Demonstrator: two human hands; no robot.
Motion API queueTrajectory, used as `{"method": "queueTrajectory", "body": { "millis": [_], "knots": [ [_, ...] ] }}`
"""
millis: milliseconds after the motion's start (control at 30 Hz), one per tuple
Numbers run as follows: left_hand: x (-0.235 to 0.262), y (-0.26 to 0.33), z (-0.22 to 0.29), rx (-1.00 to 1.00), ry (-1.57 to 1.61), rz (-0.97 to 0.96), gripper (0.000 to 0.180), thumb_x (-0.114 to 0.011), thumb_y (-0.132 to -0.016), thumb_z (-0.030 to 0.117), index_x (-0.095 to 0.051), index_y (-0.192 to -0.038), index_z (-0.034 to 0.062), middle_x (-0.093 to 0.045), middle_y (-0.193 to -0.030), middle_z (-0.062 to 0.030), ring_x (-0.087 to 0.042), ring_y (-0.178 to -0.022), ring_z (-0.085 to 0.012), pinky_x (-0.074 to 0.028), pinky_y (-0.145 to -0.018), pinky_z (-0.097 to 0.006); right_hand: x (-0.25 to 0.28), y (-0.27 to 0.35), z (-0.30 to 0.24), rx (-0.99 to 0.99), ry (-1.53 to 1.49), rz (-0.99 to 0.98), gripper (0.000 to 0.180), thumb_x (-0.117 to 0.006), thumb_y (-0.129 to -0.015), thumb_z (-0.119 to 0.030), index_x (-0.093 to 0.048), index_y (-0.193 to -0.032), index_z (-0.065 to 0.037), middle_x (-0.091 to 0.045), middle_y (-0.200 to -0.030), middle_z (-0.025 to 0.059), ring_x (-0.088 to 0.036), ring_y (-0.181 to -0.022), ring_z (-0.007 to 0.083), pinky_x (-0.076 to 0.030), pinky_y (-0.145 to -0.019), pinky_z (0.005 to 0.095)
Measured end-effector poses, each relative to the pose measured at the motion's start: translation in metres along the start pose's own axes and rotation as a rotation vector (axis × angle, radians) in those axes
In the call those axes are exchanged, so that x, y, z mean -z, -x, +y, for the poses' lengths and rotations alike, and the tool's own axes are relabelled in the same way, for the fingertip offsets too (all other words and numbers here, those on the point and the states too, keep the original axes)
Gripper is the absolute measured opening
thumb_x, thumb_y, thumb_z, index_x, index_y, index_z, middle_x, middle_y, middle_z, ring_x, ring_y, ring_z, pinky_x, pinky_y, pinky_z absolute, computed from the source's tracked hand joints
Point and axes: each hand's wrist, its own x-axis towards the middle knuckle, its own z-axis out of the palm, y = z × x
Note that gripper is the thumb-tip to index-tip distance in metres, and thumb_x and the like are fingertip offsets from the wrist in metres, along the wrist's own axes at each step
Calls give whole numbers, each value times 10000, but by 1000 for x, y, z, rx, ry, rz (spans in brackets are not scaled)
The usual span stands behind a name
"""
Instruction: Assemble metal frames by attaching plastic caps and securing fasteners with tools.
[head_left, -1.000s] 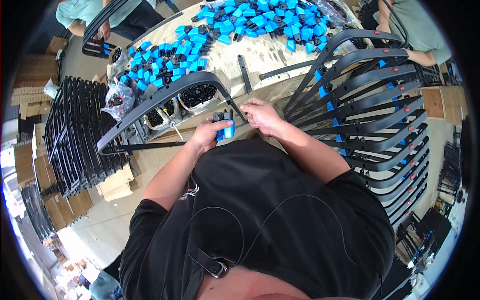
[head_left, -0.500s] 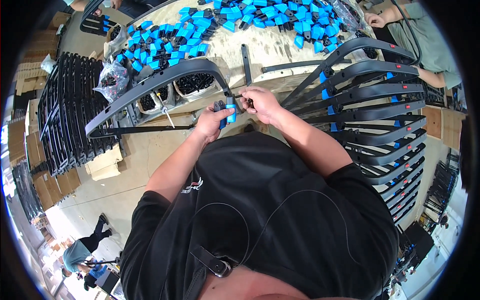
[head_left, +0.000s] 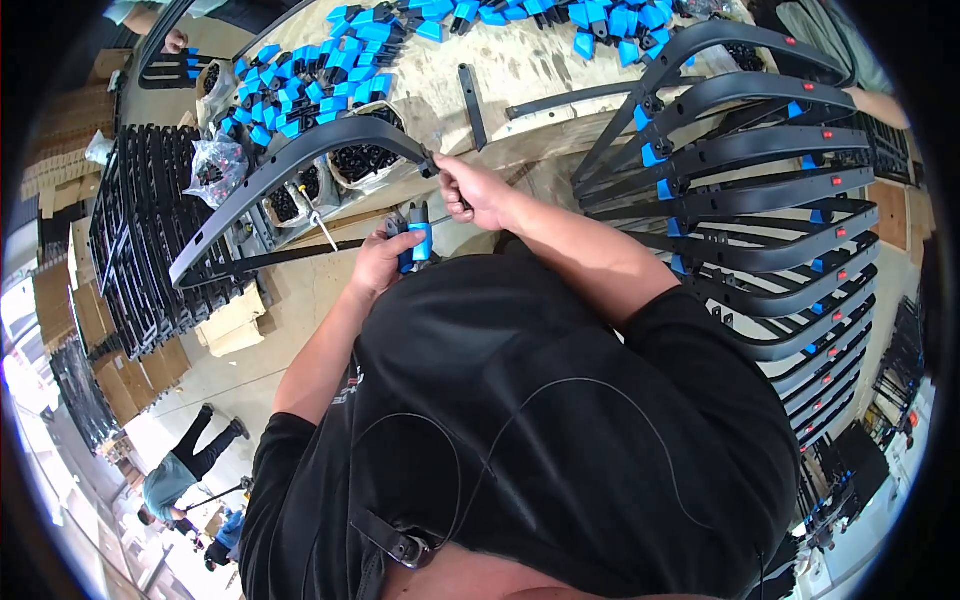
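Slippage worries me: my right hand (head_left: 478, 190) pinches the curved black bar's (head_left: 290, 165) tip while left fingers (head_left: 385, 262) clamp a blue clip (head_left: 418, 245), barely aligned.

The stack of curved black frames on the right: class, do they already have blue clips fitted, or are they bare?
Fitted. The curved black frames each carry blue clips along their bars, plus small red pieces.

The clip (head_left: 421, 243) is blue and black. The bar (head_left: 290, 165) above the clip is black. The parts (head_left: 300, 90) past the bar are blue, on a tan table (head_left: 520, 70).
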Motion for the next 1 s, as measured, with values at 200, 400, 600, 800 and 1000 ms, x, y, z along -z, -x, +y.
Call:
{"method": "queueTrajectory", "body": {
  "millis": [200,400,600,800,1000],
  "knots": [
    [9,2,-2,29,-67,3,282,-798,-843,131,-634,-1051,34,-681,-849,-31,-654,-701,-128,-556,-656,-294,7,-10,18,109,-123,-239,367,-484,-1060,-421,-555,-1096,-63,-331,-606,-71,-295,-472,47,-233,-437,230],
    [10,6,-4,28,-71,59,297,-784,-855,168,-637,-1071,27,-683,-873,-35,-647,-724,-129,-535,-655,-285,8,-11,23,112,-207,-239,291,-482,-1054,-325,-575,-1129,-60,-352,-615,-66,-329,-508,61,-264,-464,243],
    [14,5,-3,21,-62,30,304,-785,-854,165,-627,-1072,25,-682,-873,-37,-648,-722,-132,-536,-651,-284,0,-13,18,61,-365,-335,263,-466,-1023,-289,-577,-1105,-65,-368,-615,-51,-354,-522,89,-279,-472,260],
    [25,2,-13,-2,-58,49,298,-808,-836,129,-620,-1044,30,-681,-876,-36,-655,-723,-131,-554,-657,-286,2,-21,20,32,-492,-495,270,-478,-1025,-309,-566,-1004,-55,-350,-622,-49,-329,-516,100,-272,-457,258],
    [23,4,-9,23,-14,73,325,-814,-830,129,-607,-1061,32,-679,-890,-38,-661,-761,-134,-565,-700,-297,13,-16,19,-71,-374,-447,306,-483,-1020,-365,-544,-910,-86,-341,-611,-54,-310,-496,103,-259,-441,267]
  ]
}}
